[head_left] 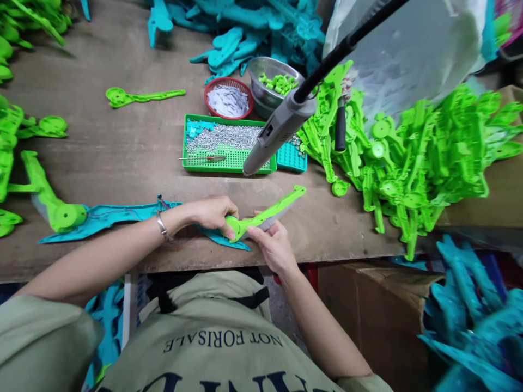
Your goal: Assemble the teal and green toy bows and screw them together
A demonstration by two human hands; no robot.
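Observation:
My left hand [214,213] is closed on the round end of a long green plastic part [265,213] near the table's front edge. My right hand [273,244] grips the same part from below, around its middle, fingers curled. A teal plastic piece [118,216] lies under my left wrist, stretching left along the table. A grey electric screwdriver [281,128] hangs on a black cable above the table, its tip just over the green tray's right end.
A green mesh tray [229,161] holds small metal screws and a red-handled tool. Behind it stand a red bowl [227,99] and a steel bowl [272,87]. A heap of green parts [408,158] fills the right; teal parts [253,27] lie at the back. A cardboard box [379,310] sits below.

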